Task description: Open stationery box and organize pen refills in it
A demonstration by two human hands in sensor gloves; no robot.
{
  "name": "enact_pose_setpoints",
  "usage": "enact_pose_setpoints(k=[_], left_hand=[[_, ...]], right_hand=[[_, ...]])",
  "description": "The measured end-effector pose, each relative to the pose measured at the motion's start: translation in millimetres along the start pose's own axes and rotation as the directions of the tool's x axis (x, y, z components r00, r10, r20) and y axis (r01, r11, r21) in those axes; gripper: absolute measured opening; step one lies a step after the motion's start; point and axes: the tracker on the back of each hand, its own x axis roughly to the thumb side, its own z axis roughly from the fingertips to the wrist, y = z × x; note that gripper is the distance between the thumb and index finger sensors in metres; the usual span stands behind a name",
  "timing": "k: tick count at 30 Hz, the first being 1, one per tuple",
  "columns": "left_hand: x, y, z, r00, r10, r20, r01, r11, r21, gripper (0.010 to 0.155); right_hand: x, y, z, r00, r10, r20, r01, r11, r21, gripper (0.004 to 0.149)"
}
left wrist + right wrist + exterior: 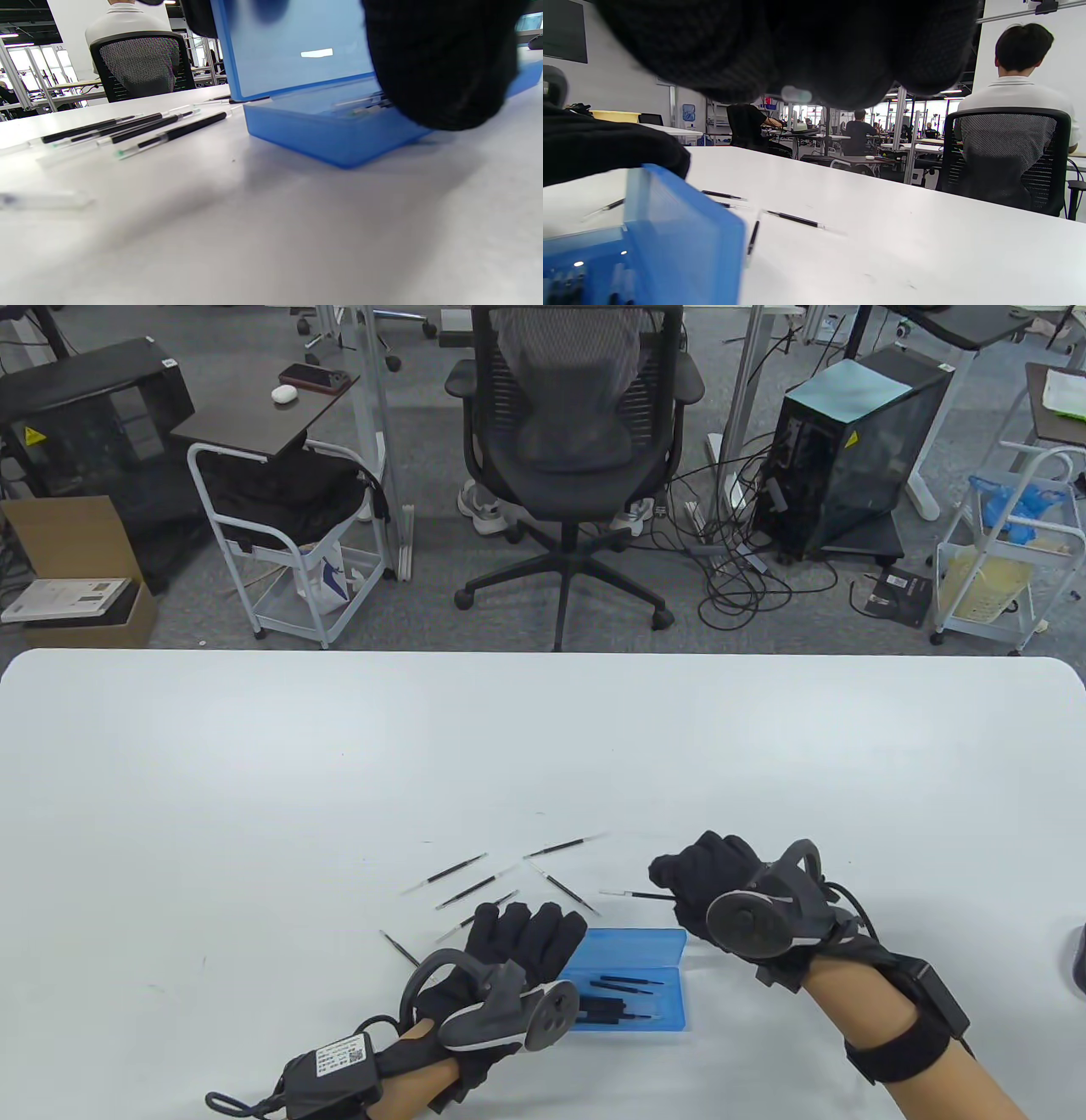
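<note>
The right hand [708, 891] pinches a thin black pen refill [632, 893] between its fingers, while the left hand [517, 937] rests with straight fingers on the open translucent blue plastic box [645, 976].

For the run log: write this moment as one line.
box: open, refills inside | left hand: steadying box, lid up | right hand: pinching one refill above table | loose refills: still on table

- We are looking past the white tabletop [339, 746] at a black mesh office chair [567, 432].
- We are seeing grey carpet [594, 632], tangled cables [747, 577] and a white wire cart [280, 551].
</note>
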Motion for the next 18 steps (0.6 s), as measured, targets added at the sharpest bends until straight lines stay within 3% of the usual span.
enact_pose_setpoints(k=[4, 9, 18], left_hand=[[-0.2, 0.1, -0.4, 1.000, 0.004, -0.002, -0.004, 1.000, -0.007, 0.120], [-0.7, 0.2, -1.1, 1.000, 0.006, -0.003, -0.006, 1.000, -0.009, 0.120], [-1.0, 0.5, -1.6, 1.000, 0.007, -0.003, -0.007, 1.000, -0.015, 0.120]], right_hand=[[28.8, 0.9, 16.9, 0.999, 0.047, -0.006, -0.047, 0.999, 0.027, 0.058], [58.8, 26.7, 31.4, 0.998, 0.058, -0.007, -0.057, 0.992, 0.111, 0.057], [90.5, 58.9, 22.9, 0.986, 0.163, 0.017, -0.164, 0.976, 0.140, 0.059]])
